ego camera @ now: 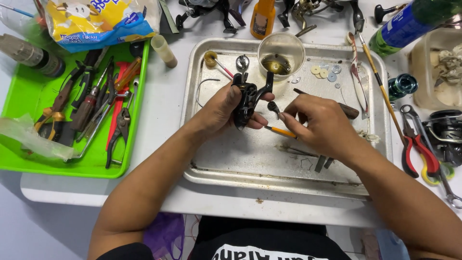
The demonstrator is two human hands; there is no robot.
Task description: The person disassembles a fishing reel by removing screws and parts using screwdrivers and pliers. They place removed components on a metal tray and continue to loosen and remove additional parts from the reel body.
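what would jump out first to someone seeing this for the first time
The two hands at the centre, over a metal tray: the left hand holds a black fishing-reel body, and the right hand brings a small brush with an orange handle to it. Left of the tray, a bright green tray holds pliers and screwdrivers.

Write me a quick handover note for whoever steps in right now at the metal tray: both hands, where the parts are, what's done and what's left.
Left hand: holds the black reel body upright over the metal tray.
Right hand: pinches a thin orange-handled brush, tip near a small dark part by the reel body.
Parts: small washers laid out on the tray top right; a clear cup holds a brass-coloured piece in liquid; a wire ring lies on the left.
Done: reel body stripped, parts set out.
Left: parts are not yet back on the body.
Spare tools sit in the green tray.
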